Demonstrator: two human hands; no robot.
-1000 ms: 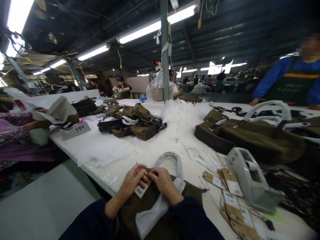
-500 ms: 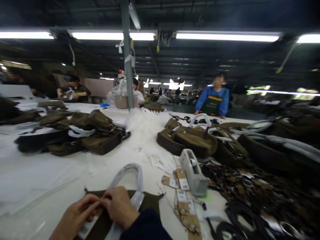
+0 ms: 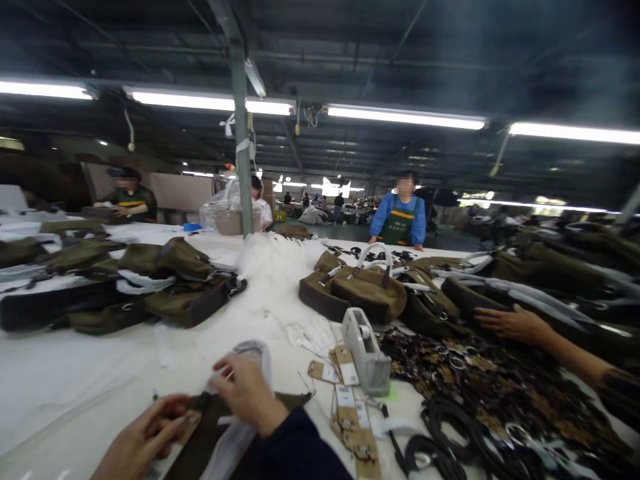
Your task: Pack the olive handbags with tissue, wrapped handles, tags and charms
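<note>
On the white table [image 3: 75,380], my left hand [image 3: 137,440] pinches a brown card tag [image 3: 187,427]; my right hand [image 3: 247,390], fingers curled, presses the olive canvas bag [image 3: 200,447].

A factory hall for bag making is shown: long fluorescent tube lights [image 3: 405,118] are hung under a dark open roof, and a wide white surface [image 3: 75,373] is spread with many olive-brown bags [image 3: 367,293], stacked paper tags [image 3: 350,417], black straps [image 3: 450,447] and a tape dispenser [image 3: 367,350]. Several workers are seen at the far sides, among them a person in a blue top and green apron [image 3: 400,219]. Further work surfaces and people are made out deep in the hall.
</note>
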